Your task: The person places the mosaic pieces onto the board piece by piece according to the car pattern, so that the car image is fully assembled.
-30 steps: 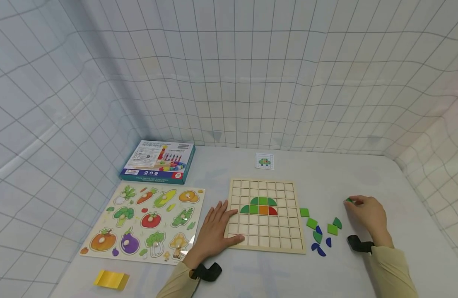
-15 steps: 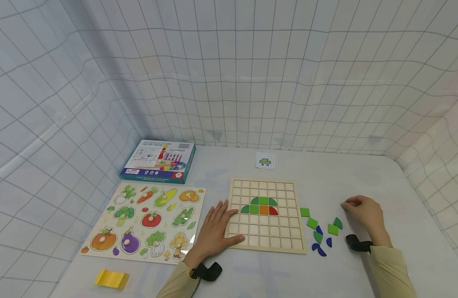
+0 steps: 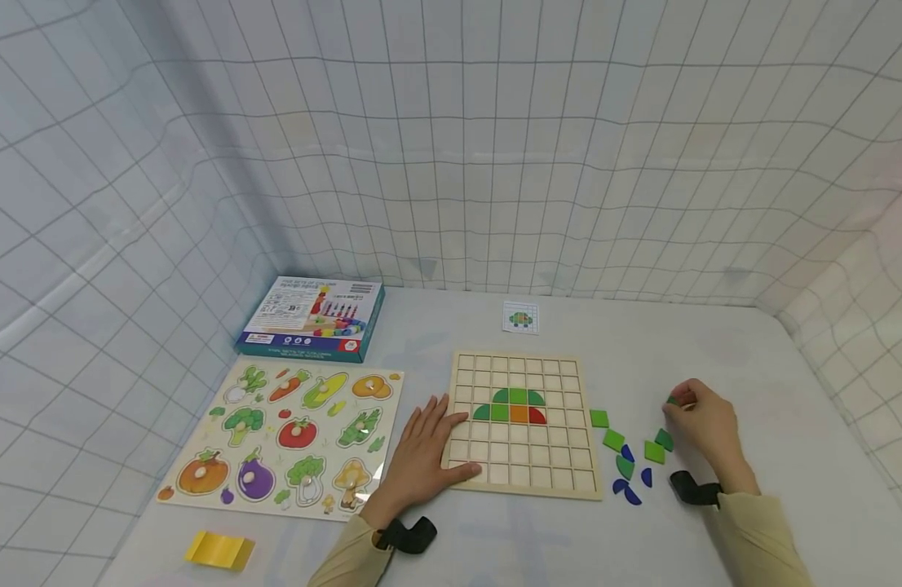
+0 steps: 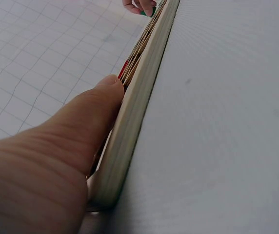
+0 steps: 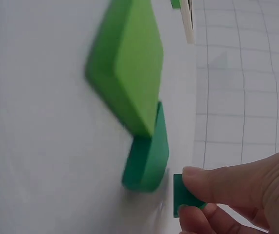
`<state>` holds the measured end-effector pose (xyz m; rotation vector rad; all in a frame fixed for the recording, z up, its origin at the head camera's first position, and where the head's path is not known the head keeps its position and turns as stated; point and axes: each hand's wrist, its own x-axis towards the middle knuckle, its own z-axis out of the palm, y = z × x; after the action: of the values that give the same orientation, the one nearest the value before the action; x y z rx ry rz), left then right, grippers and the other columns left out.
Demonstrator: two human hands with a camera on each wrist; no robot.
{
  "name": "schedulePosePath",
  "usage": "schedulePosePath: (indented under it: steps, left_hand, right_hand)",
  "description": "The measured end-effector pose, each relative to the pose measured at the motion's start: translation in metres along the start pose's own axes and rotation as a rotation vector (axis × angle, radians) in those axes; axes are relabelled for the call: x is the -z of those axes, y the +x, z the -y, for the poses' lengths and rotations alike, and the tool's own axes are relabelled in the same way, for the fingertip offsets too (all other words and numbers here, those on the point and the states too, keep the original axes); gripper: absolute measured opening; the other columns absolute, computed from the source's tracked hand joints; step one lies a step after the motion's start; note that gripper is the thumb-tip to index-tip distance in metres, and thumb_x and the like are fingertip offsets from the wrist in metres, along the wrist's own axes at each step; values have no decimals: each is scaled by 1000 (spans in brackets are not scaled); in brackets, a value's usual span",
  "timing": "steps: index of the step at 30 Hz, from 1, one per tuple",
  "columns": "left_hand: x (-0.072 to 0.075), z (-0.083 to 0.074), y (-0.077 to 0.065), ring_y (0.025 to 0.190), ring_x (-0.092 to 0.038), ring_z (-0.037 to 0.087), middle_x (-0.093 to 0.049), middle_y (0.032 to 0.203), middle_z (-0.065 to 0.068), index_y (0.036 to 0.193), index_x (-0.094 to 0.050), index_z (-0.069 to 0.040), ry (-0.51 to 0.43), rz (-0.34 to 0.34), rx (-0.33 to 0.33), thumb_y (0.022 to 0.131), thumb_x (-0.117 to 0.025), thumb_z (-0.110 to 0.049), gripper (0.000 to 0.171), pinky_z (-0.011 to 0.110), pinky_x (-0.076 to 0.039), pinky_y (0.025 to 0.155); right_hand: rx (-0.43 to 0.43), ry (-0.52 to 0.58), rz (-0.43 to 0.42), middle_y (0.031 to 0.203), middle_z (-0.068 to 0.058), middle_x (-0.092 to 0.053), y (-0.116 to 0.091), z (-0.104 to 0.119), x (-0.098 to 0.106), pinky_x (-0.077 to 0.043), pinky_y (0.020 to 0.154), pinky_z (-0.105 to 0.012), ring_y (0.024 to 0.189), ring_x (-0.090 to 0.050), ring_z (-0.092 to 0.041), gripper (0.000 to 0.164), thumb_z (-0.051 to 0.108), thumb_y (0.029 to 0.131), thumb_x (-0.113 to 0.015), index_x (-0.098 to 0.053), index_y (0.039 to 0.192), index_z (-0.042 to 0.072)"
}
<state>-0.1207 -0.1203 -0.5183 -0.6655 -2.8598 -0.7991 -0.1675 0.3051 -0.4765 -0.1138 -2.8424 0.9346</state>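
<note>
My left hand (image 3: 419,461) lies flat with spread fingers over the left edge of a wooden grid board (image 3: 524,491). Along the board's thick side, in the left wrist view, the thumb (image 4: 88,114) presses its rim. Green, orange and red tiles (image 3: 519,414) form a domed shape in the grid. Right of the board, my right hand (image 3: 708,422) pinches a small dark green tile (image 5: 180,196) with a rounded side between thumb and fingertips. Beneath it on the table are a light green square tile (image 5: 134,73) and a dark green quarter-circle tile (image 5: 151,163).
Several green and blue tiles (image 3: 625,466) lie loose by the board's right edge. A pattern card (image 3: 520,318) is behind the board. To the left are a vegetable puzzle (image 3: 320,479), a boxed set (image 3: 311,318) and a folded yellow piece (image 3: 219,551).
My right hand has shifted left toward the loose tiles, still pinching the green tile. The left hand and the board have stayed put.
</note>
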Motion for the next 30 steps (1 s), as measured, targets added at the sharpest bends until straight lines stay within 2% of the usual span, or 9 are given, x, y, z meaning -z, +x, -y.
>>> schedulePosePath:
  steps: [7, 11, 17, 22, 30]
  left_hand:
    - [1, -1, 0, 142, -12, 29, -23, 153, 15, 139, -45, -15, 4, 4, 2, 81, -61, -62, 76, 42, -5, 114]
    - [1, -1, 0, 142, -11, 29, -23, 154, 15, 139, -45, -14, -2, 3, 0, 81, -61, -62, 77, 44, -6, 114]
    - [1, -1, 0, 142, -11, 29, -23, 154, 15, 139, -45, -15, -2, 11, 5, 81, -61, -62, 77, 43, -5, 114]
    - [1, -1, 1, 142, -11, 28, -22, 154, 14, 140, -45, -15, 2, 15, 10, 81, -61, -62, 77, 42, -5, 114]
    - [1, -1, 1, 142, -12, 29, -23, 154, 15, 139, -45, -16, 14, 9, 6, 81, -60, -63, 76, 42, -6, 114]
  right_hand:
    - [167, 51, -19, 79, -8, -61, -9, 34, -13, -41, 50, -26, 67, -54, -20, 15, 4, 82, -72, -60, 92, 1]
    - [230, 107, 19, 76, -2, -62, -11, 52, -26, -43, 51, -24, 64, -54, -16, 15, 6, 80, -76, -64, 89, 5]
    - [265, 219, 137, 79, 2, -65, -13, 73, -44, -46, 52, -24, 65, -57, -13, 14, 7, 80, -76, -67, 90, 8]
    - [280, 269, 240, 82, 2, -65, -14, 84, -57, -49, 59, -25, 69, -59, -13, 14, 2, 82, -72, -68, 94, 7]
    - [321, 241, 254, 80, 4, -64, -13, 95, -67, -49, 61, -28, 71, -57, -14, 15, -2, 81, -71, -68, 92, 7]
